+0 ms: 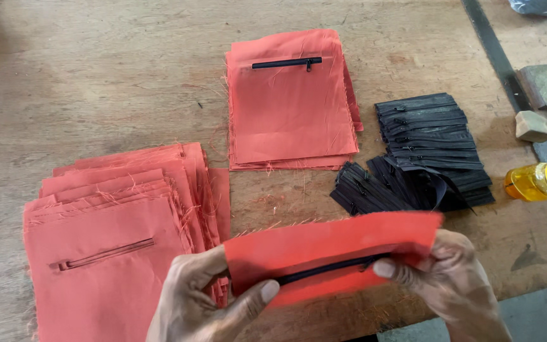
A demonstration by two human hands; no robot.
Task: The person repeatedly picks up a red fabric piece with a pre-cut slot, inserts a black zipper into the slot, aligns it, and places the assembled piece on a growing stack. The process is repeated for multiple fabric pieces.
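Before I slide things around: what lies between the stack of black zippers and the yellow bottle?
Only bare wooden table, as the head view shows. The zippers and the bottle lie apart, nothing between them.

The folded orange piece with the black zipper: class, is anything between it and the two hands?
Nothing visible. Both hands, left and right, already grip the folded orange piece directly, thumbs beside its black zipper.

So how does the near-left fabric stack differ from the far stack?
The near-left stack is fanned out, and its top piece shows an open slit with no zipper. The far stack is squarer and neater, and its top piece has a black zipper fitted. Both are orange-red fabric with frayed edges.
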